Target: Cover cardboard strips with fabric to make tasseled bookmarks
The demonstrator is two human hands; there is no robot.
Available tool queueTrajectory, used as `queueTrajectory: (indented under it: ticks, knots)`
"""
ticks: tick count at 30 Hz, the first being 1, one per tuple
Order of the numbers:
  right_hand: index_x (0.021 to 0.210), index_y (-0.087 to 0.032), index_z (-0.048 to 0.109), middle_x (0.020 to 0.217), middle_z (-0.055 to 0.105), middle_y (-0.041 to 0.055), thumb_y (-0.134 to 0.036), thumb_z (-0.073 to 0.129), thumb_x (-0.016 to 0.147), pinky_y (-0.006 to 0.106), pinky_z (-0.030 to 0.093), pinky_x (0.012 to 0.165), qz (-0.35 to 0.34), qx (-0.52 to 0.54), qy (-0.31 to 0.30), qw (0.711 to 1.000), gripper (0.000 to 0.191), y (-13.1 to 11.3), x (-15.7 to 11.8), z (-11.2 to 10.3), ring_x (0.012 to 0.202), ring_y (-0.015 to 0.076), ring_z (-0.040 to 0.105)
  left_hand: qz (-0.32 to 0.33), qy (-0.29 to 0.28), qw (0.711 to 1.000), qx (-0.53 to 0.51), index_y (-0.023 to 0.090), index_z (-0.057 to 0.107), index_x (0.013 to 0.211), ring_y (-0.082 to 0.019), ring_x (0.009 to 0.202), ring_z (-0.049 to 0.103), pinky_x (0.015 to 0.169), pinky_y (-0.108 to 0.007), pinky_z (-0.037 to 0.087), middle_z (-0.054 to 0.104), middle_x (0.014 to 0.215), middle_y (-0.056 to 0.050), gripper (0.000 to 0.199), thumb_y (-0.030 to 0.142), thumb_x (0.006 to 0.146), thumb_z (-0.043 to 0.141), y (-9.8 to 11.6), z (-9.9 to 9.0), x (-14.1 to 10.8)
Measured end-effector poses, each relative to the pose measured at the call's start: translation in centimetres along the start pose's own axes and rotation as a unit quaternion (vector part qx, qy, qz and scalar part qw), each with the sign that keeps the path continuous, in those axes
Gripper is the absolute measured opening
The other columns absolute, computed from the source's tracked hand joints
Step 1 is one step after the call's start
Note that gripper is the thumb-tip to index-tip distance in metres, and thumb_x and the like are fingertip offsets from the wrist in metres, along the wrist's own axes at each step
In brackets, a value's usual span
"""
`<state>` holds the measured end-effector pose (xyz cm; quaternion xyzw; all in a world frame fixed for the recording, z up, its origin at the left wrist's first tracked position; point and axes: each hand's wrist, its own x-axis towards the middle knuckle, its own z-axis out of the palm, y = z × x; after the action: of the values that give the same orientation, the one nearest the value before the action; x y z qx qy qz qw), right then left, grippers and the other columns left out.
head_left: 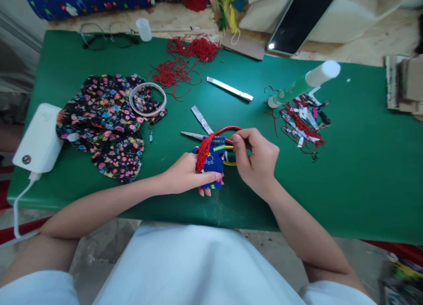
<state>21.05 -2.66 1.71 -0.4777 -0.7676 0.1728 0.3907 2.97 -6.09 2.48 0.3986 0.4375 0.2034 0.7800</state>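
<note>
L hand point(181, 175): holding blue printed fabric piece point(216, 164), centre of frame, thumb across its lower front, red tassel point(204, 154) hanging over its L side. R hand point(259, 162): narrow pinch by the red loop; cord or handle of scissors point(192, 135), can't tell, nor whether anything is gripped. Scissors lie partly behind piece.

Handling, in my judgement: keep L thumb firm, piece flat; any pull on tassel slow and steady, approx. in line w/ its knot; strands clear of blade.

Markings: "oveable" legible in yellow, upper edge of piece; green patch lettering illegible. Glue tube point(292, 93), upper R: brand n/legible.
</note>
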Motion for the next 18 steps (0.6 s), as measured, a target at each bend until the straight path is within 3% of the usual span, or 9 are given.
queueTrajectory:
  ticks: [3,5,8,10,13,15,18]
  knots:
    - [0.089,-0.02,0.058,0.067,0.06,-0.0022,-0.029,0.055,0.096,0.023,0.037,0.05,0.035,0.113,-0.073,0.99,0.012,-0.4,0.0,-0.3,0.053,0.0088,0.051,0.014,0.003,0.998,0.059,0.01,0.067,0.087,-0.011,0.051,0.067,0.044,-0.019,0.054,0.075,0.078,-0.007,0.022,0.031,0.08,0.069,0.1,-0.3,-0.1]
    - [0.092,-0.019,0.06,0.063,0.057,-0.0039,-0.032,0.064,0.09,0.023,0.034,0.048,0.059,0.17,-0.122,0.976,0.014,-0.7,-0.1,-0.3,0.051,0.0082,0.047,0.028,0.0,0.99,0.138,0.011,0.07,0.082,-0.009,0.047,0.064,0.044,-0.016,0.05,0.071,0.064,-0.002,0.02,0.031,0.082,0.067,0.5,-0.7,-0.2]
    - [0.074,-0.019,0.058,0.053,0.049,-0.006,-0.033,0.066,0.087,0.023,0.028,0.045,0.148,0.248,-0.158,0.944,0.021,-1.0,-0.2,-0.3,0.046,0.0069,0.04,0.032,-0.027,0.975,0.218,0.013,0.072,0.078,-0.008,0.045,0.061,0.047,-0.014,0.046,0.063,0.048,0.002,0.02,0.031,0.083,0.067,1.2,-1.4,-0.4]
    - [0.062,-0.019,0.052,0.048,0.044,-0.0063,-0.034,0.065,0.086,0.023,0.025,0.043,0.214,0.316,-0.158,0.911,0.032,-1.0,-0.3,-0.3,0.043,0.0062,0.035,0.034,-0.05,0.973,0.222,0.013,0.072,0.08,-0.007,0.046,0.06,0.046,-0.014,0.044,0.064,0.052,0.002,0.021,0.034,0.083,0.068,1.3,-1.8,-0.3]
    - [0.06,-0.02,0.051,0.047,0.042,-0.0067,-0.035,0.068,0.082,0.023,0.027,0.042,0.27,0.375,-0.116,0.879,0.031,-0.8,-0.3,0.0,0.042,0.0063,0.033,0.045,-0.047,0.982,0.179,0.013,0.071,0.086,-0.007,0.05,0.061,0.048,-0.016,0.048,0.073,0.071,-0.002,0.023,0.036,0.083,0.068,0.9,-2.0,0.0]
    - [0.061,-0.02,0.051,0.048,0.041,-0.0065,-0.035,0.067,0.081,0.022,0.029,0.042,0.278,0.371,-0.091,0.881,0.03,-0.7,-0.3,0.1,0.043,0.0068,0.034,0.055,-0.029,0.989,0.137,0.013,0.069,0.09,-0.008,0.053,0.062,0.049,-0.018,0.051,0.075,0.081,-0.005,0.024,0.036,0.084,0.067,0.6,-2.1,0.2]
    - [0.065,-0.021,0.052,0.055,0.047,-0.0051,-0.032,0.066,0.079,0.022,0.035,0.044,0.247,0.33,-0.083,0.907,0.023,-0.5,0.1,0.1,0.048,0.0079,0.041,0.072,-0.019,0.987,0.143,0.013,0.066,0.096,-0.007,0.049,0.057,0.045,-0.018,0.049,0.073,0.081,-0.004,0.025,0.036,0.086,0.063,0.7,-2.4,0.2]
